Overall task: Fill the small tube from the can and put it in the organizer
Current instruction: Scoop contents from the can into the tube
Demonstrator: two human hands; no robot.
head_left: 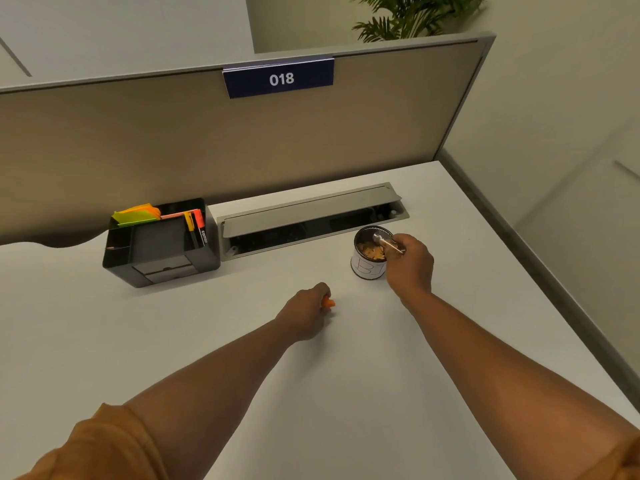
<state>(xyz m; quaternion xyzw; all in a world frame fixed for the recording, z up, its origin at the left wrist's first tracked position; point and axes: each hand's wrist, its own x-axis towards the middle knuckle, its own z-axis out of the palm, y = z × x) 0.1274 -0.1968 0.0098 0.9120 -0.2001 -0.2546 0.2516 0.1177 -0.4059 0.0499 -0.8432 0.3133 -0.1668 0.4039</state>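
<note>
- Tube point(388, 242): pinched in your right hand point(410, 263), tilted, open end dipped into the can point(369, 252) at its right rim.
- Can sits unbraced on the desk point(346, 375); a hard scoop could tip it or flick tan bits out.
- Left hand point(306, 311): fingers curled shut around an orange cap point(329, 302), resting on the desk. Lose it and the tube spills.
- Organizer point(161, 242) is well left; carry the tube uncapped and the contents drop.

One can point(370, 255), one small tube point(387, 242), one orange cap point(328, 302), one organizer point(161, 242), two hands.
</note>
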